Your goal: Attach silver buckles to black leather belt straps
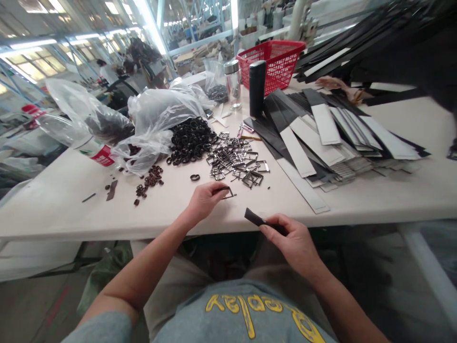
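Observation:
Between the thumb and fingers of my left hand (206, 200) is a rectangular metal buckle (230, 192), held just above the table. My right hand (291, 238) pinches a dark strap (254, 217) at the table's front edge; its squared end points up and left, while the rest is hidden by the hand. Beyond my left hand lies a pile of metal buckles (235, 159). Left of that pile are many black loops (191, 140), with a single black loop (194, 177) apart from them. Black-and-white strips (300, 150) are stacked at the right.
Small brown loops (152, 178) lie scattered at the left, near plastic bags (160, 107) and a plastic bottle (89, 147). A glass bottle (233, 85), a black flask (257, 88) and a red basket (274, 64) stand at the back. The table's front edge (107, 234) is close to me.

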Tool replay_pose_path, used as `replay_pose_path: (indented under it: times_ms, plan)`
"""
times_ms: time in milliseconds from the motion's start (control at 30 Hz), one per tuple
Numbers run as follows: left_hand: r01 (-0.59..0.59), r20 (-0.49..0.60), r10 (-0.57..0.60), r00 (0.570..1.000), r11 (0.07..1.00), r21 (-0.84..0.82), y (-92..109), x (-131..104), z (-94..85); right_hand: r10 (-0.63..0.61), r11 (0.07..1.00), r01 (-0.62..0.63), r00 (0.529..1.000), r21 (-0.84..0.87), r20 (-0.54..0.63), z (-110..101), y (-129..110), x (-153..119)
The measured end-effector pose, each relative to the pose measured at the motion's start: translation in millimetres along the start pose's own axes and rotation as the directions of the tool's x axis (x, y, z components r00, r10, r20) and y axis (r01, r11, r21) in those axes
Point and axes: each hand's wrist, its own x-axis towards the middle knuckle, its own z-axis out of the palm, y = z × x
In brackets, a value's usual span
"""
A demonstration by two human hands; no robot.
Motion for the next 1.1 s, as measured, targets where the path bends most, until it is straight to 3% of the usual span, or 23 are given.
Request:
replay_pose_path:
  times_ms: [133,233,300,467,667,800,900,1000,1100]
  plan:
    - [0.092,-0.023,-0.114,0.993,0.888,-0.450,18.7,-13.5,24.6,0.078,0.964,-0.104,0.990,0.243,0.113,14.7,-9.9,2.5]
    - [0.084,-0.029,-0.132,0.991,0.766,-0.637,34.8,-27.0,43.1,0.105,0.926,-0.131,0.990,0.353,0.092,22.8,-15.6,5.9]
    - [0.026,-0.092,-0.127,0.988,0.712,-0.701,41.2,-35.7,54.0,0.126,0.907,-0.135,0.991,0.400,0.047,25.7,-17.3,6.7]
    - [-0.151,-0.286,-0.074,0.955,0.710,-0.688,42.3,-52.0,73.0,0.168,0.871,-0.144,0.986,0.470,-0.008,30.6,-18.7,1.2]
    - [-0.224,-0.340,0.022,0.940,0.791,-0.569,39.9,-60.2,79.0,0.185,0.820,-0.141,0.982,0.555,-0.024,38.4,-16.7,-3.4]
    - [-0.259,-0.376,0.048,0.925,0.804,-0.536,39.4,-62.1,80.3,0.159,0.841,-0.097,0.985,0.532,-0.072,41.6,-15.3,-3.5]
    - [-0.196,-0.322,-0.011,0.947,0.772,-0.605,35.6,-65.0,82.5,0.033,0.924,0.046,0.980,0.379,-0.199,38.0,-17.3,-4.0]
    - [0.023,-0.117,-0.144,0.983,0.720,-0.693,29.5,-68.0,83.7,-0.171,0.974,0.208,0.936,0.092,-0.307,30.4,-18.7,-5.4]
    - [0.209,0.066,-0.243,0.968,0.631,-0.747,27.8,-68.9,82.0,-0.330,0.943,0.297,0.888,-0.148,-0.320,23.4,-16.2,-6.2]
